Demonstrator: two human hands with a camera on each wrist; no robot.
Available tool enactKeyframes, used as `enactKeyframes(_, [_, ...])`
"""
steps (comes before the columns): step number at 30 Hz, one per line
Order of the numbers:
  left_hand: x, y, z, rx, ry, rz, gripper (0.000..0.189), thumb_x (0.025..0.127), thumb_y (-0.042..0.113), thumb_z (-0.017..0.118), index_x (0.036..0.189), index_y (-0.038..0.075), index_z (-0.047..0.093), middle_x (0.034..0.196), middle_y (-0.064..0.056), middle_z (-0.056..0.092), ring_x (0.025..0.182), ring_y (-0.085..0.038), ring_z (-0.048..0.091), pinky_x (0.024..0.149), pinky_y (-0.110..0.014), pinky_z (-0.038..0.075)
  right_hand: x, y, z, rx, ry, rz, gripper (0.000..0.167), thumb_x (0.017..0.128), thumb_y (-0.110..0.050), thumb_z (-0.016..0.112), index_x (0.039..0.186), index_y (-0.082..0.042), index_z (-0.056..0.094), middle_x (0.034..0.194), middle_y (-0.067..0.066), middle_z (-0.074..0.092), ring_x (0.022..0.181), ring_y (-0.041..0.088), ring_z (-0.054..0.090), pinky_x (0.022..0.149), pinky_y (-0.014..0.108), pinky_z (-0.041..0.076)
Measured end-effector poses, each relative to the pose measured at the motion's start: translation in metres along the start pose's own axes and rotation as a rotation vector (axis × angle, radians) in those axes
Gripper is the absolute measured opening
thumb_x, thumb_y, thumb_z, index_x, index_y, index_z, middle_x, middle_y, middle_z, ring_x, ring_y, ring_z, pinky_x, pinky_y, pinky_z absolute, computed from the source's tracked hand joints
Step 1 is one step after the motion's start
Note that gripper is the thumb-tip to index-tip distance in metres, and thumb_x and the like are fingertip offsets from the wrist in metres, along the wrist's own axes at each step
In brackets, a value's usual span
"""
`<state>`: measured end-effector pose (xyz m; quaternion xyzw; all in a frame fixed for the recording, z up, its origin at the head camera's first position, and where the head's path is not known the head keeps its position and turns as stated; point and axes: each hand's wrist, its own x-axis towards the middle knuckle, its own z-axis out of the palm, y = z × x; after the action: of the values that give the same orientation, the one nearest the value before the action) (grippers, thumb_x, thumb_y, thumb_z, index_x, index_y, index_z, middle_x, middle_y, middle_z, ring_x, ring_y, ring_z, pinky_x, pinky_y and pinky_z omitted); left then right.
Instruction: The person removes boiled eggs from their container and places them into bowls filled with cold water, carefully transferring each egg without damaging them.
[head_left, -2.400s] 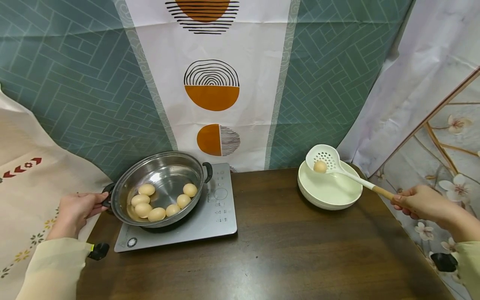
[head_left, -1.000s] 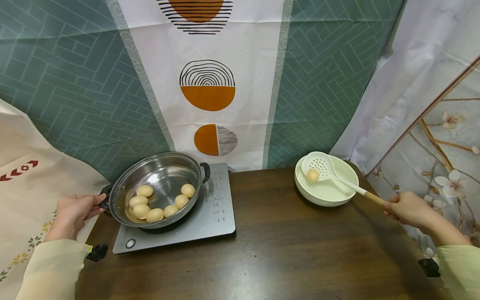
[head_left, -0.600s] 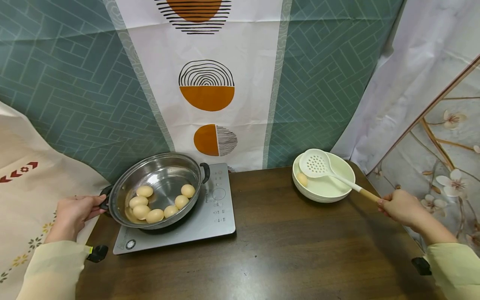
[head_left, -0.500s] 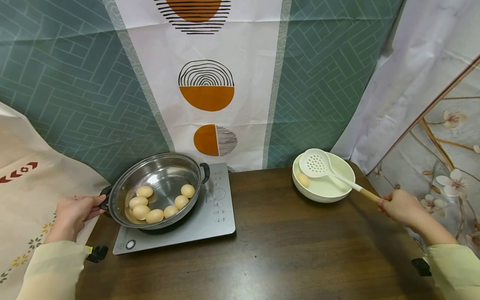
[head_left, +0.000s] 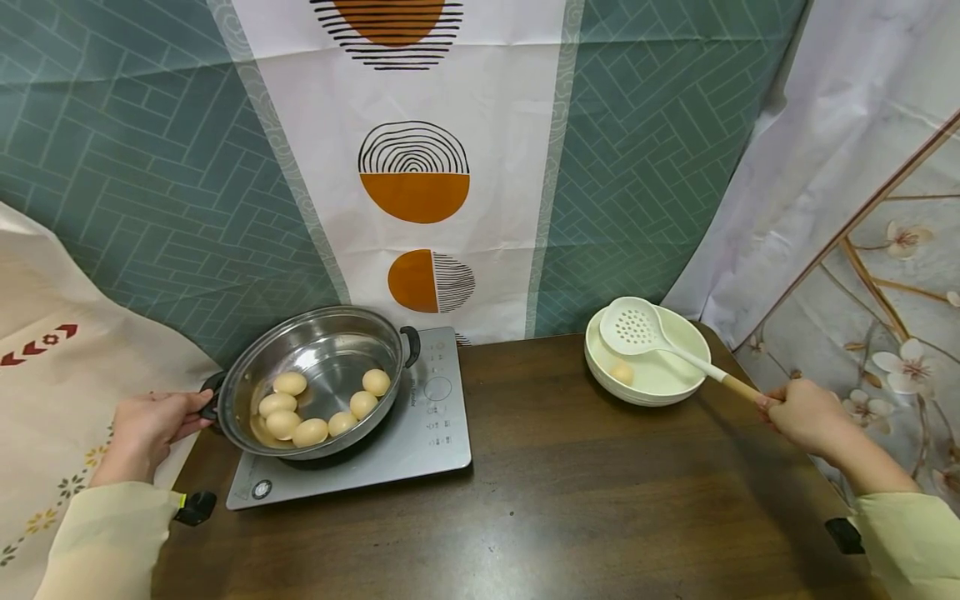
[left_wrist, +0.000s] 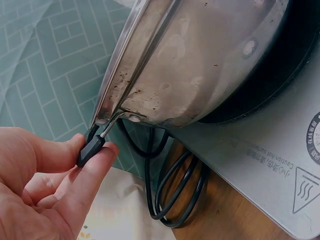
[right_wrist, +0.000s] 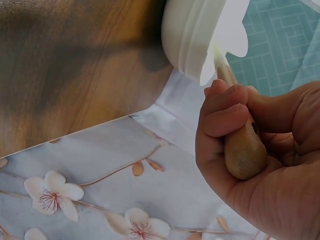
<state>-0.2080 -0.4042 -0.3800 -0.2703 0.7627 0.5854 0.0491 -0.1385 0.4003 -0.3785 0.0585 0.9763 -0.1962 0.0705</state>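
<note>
My left hand [head_left: 153, 425] pinches the black side handle [left_wrist: 91, 150] of a steel pot [head_left: 330, 337] between thumb and fingers. The pot stands tilted towards me, with several light brown eggs [head_left: 310, 432] gathered in its near side. At the right, my right hand [head_left: 813, 421] grips the wooden handle [right_wrist: 244, 145] of a white slotted ladle [head_left: 632, 327]. The ladle's head is over the left part of a pale green bowl [head_left: 675, 375] and holds no egg. One egg [head_left: 622, 372] lies in the bowl, just below the ladle's head.
Under the pot is a flat silver induction cooker [head_left: 438, 433] on a dark wooden table [head_left: 540, 500]. A looped black power cord [left_wrist: 172, 200] hangs behind the pot's handle side. Patterned cloths [head_left: 622, 167] close off the back and both sides.
The egg has left the ladle, dropped into the bowl and rolled from its left side towards the front. The ladle has shifted a little left. My left hand keeps its place on the pot handle.
</note>
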Motion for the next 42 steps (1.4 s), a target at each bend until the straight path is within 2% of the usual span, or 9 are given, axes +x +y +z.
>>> enactKeyframes(6, [0.000, -0.001, -0.001, 0.014, 0.004, 0.000, 0.021, 0.084, 0.019, 0.069, 0.063, 0.023, 0.070, 0.063, 0.006, 0.068, 0.060, -0.013, 0.069, 0.061, -0.027, 0.060, -0.002, -0.004, -0.006, 0.006, -0.019, 0.013, 0.039, 0.097, -0.027, 0.044, 0.089, -0.001, 0.071, 0.067, -0.003, 0.066, 0.058, 0.014, 0.052, 0.048, 0.027, 0.035])
enactKeyframes(12, [-0.001, -0.001, -0.001, 0.014, 0.005, 0.005, 0.021, 0.085, 0.019, 0.069, 0.064, 0.023, 0.070, 0.063, 0.006, 0.068, 0.060, -0.013, 0.069, 0.061, -0.027, 0.060, -0.003, -0.008, -0.010, 0.004, -0.015, -0.003, 0.041, 0.098, -0.030, 0.043, 0.091, 0.000, 0.071, 0.066, -0.004, 0.065, 0.061, 0.013, 0.055, 0.049, 0.026, 0.037])
enactKeyframes(16, [-0.002, -0.001, -0.001, 0.019, 0.007, 0.012, 0.022, 0.085, 0.019, 0.069, 0.064, 0.023, 0.070, 0.064, 0.007, 0.067, 0.060, -0.013, 0.069, 0.061, -0.027, 0.060, -0.004, -0.016, -0.014, 0.051, -0.027, -0.017, 0.043, 0.100, -0.030, 0.039, 0.094, 0.001, 0.068, 0.066, -0.003, 0.063, 0.059, 0.013, 0.055, 0.049, 0.027, 0.041])
enactKeyframes(20, [-0.003, -0.002, -0.001, 0.018, 0.010, 0.015, 0.021, 0.084, 0.019, 0.069, 0.064, 0.023, 0.070, 0.064, 0.007, 0.067, 0.060, -0.013, 0.069, 0.061, -0.027, 0.060, -0.003, -0.030, -0.019, 0.074, -0.018, -0.052, 0.044, 0.100, -0.030, 0.039, 0.096, 0.002, 0.068, 0.065, -0.002, 0.060, 0.056, 0.012, 0.051, 0.046, 0.026, 0.040])
enactKeyframes(27, [0.000, -0.002, -0.001, 0.028, 0.027, 0.012, 0.023, 0.085, 0.018, 0.068, 0.063, 0.023, 0.068, 0.063, 0.007, 0.067, 0.060, -0.012, 0.069, 0.062, -0.028, 0.061, 0.004, -0.071, -0.029, 0.054, 0.009, -0.142, 0.038, 0.100, -0.028, 0.042, 0.093, -0.002, 0.069, 0.065, -0.002, 0.059, 0.053, 0.012, 0.043, 0.042, 0.024, 0.034])
enactKeyframes(32, [0.002, -0.001, 0.000, 0.054, 0.034, 0.013, 0.021, 0.085, 0.020, 0.068, 0.065, 0.022, 0.067, 0.064, 0.007, 0.067, 0.061, -0.012, 0.069, 0.063, -0.028, 0.061, 0.011, -0.108, -0.030, 0.060, 0.005, -0.197, 0.033, 0.098, -0.025, 0.046, 0.099, -0.001, 0.068, 0.073, 0.000, 0.065, 0.059, 0.013, 0.049, 0.045, 0.024, 0.038])
enactKeyframes(36, [0.003, 0.000, 0.000, 0.060, 0.022, 0.016, 0.020, 0.085, 0.021, 0.068, 0.065, 0.022, 0.067, 0.064, 0.007, 0.067, 0.062, -0.012, 0.070, 0.063, -0.027, 0.061, 0.016, -0.139, -0.031, 0.095, -0.030, -0.230, 0.030, 0.098, -0.022, 0.046, 0.103, 0.001, 0.066, 0.082, 0.004, 0.066, 0.066, 0.014, 0.053, 0.048, 0.023, 0.040])
enactKeyframes(42, [0.000, 0.000, -0.001, 0.062, 0.005, 0.020, 0.020, 0.086, 0.023, 0.068, 0.066, 0.022, 0.068, 0.064, 0.007, 0.067, 0.062, -0.012, 0.070, 0.064, -0.027, 0.061, 0.022, -0.181, -0.027, 0.104, -0.010, -0.281, 0.024, 0.096, -0.016, 0.048, 0.101, -0.003, 0.067, 0.084, 0.005, 0.066, 0.061, 0.015, 0.051, 0.044, 0.023, 0.039])
